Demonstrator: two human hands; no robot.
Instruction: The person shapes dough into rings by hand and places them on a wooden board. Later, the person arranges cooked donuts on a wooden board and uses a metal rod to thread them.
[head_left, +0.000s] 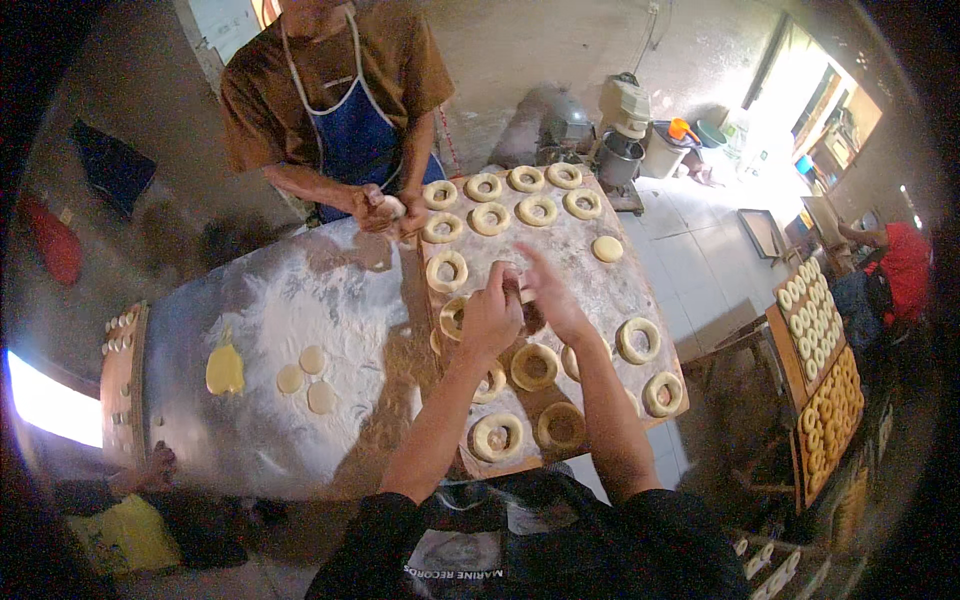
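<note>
My left hand (494, 312) and my right hand (555, 296) meet above the middle of a floured wooden board (590, 290). The left fingers are curled closed; whatever they hold, if anything, is hidden. Motion smears the right fingers, which are close beside the left ones. Raw dough rings lie around the board, such as a dough ring (625, 342) right of my hands and another dough ring (482, 438) near the front edge. Some rings are partly covered by my forearms. A round dough piece without a hole (607, 249) sits at the board's right side.
Across the table, a co-worker in a blue apron (350, 135) works dough between both hands. On the floured metal table (180, 330) lie several dough discs (320, 397) and a yellow lump (225, 369). A mixer (622, 130) stands behind. Ring-filled trays (830, 420) are at right, near another person.
</note>
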